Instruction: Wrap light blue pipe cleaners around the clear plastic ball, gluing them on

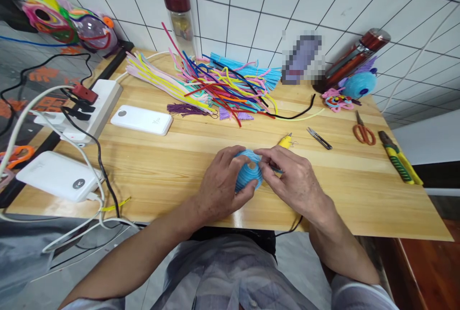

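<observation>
A rounded piece coiled from light-blue pipe cleaner [244,177], with a hole at its top, is between my hands above the table. My left hand [223,183] wraps around its left side, thumb below and fingers over the top. At its upper right edge, my right hand [293,176] pinches with thumb and forefinger. A short bit of blue strand shows beside the right fingers; the rest of it is hidden. Just beyond the right hand lies a yellow glue-gun-like tool [285,141], partly covered. Thread snips [319,138] lie farther right.
A heap of colourful pipe cleaners [230,85] lies at the back by the tiled wall. Orange-handled scissors [363,133] and green-yellow pliers [398,159] are at right. White power banks [142,120], a power strip [98,109] and cables occupy the left. A red thermos [354,58] stands behind.
</observation>
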`<state>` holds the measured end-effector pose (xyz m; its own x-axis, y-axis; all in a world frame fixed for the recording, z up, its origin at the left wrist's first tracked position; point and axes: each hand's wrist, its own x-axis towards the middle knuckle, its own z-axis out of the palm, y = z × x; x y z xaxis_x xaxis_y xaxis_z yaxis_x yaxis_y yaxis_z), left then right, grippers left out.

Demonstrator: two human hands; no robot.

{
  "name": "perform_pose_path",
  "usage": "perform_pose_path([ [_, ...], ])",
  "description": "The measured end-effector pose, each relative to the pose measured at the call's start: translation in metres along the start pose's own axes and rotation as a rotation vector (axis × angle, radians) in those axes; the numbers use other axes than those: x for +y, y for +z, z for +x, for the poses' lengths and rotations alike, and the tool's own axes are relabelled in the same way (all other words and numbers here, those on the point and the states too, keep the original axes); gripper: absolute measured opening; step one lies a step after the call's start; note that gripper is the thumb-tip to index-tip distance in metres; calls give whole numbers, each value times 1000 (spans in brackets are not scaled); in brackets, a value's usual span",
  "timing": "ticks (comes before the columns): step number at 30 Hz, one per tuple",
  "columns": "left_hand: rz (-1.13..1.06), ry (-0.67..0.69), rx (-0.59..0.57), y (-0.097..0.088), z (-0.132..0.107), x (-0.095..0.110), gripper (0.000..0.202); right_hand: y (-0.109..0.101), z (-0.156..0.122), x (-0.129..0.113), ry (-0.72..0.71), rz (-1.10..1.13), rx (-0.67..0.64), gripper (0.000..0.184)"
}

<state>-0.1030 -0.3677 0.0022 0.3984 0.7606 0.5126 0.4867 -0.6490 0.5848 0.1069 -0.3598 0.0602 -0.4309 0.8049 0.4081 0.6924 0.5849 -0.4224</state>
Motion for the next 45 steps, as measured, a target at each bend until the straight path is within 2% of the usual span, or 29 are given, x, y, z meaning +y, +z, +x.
perform_pose_path([
  [6,13,-5,10,0,1,1,36,-1,-2,3,99,9,21,32],
  [10,7,1,11,-2,1,3,35,-2,0,3,167,29,96,17],
  [14,15,-11,10,-2,1,3,37,-6,4,5,128,12,186,11],
  [17,14,-19,-2,-3,1,2,37,-9,4,9,88,18,91,17],
  [20,-3,-29,7,-2,1,3,35,-11,4,12,74,59,-39,14],
  [22,-11,-30,20,-2,1,3,36,-12,3,13,75,67,-75,12],
  [26,-36,-32,31,0,1,4,37,-11,3,13,71,69,-84,11],
  [32,-115,-105,18,2,0,2,37,-7,4,13,84,83,-80,14],
  [45,-144,-70,69,6,-1,-1,42,-14,1,2,63,76,-54,14],
])
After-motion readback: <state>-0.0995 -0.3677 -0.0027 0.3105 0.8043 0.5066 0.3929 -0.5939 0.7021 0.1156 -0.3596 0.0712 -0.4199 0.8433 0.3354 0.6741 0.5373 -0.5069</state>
